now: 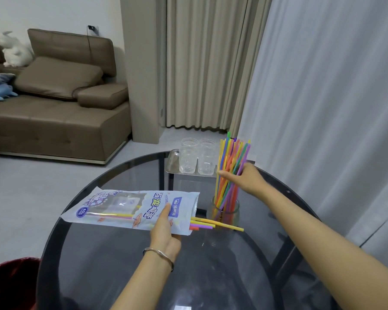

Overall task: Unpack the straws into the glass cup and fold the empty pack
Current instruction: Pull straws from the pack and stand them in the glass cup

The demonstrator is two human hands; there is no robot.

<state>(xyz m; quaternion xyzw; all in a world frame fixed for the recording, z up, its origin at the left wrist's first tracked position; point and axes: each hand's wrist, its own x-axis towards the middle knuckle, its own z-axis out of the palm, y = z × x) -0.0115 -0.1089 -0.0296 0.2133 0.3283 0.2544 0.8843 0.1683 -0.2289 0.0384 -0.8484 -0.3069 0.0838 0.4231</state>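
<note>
A pale blue printed straw pack [130, 209] is held flat above the round dark glass table [112, 253], with my left hand [165, 229] gripping its right end near the open mouth. A few loose straws [213, 224] stick out of that mouth to the right. My right hand [244, 177] is closed around a bundle of coloured straws [230, 166] that stands upright with its lower ends inside the glass cup [224, 212].
A metal tray [173, 159] at the table's far edge carries two ribbed empty glasses [197, 157]. A red bin [11, 283] stands at the lower left. A brown sofa [54, 104] is at the far left, and curtains [323, 86] hang to the right.
</note>
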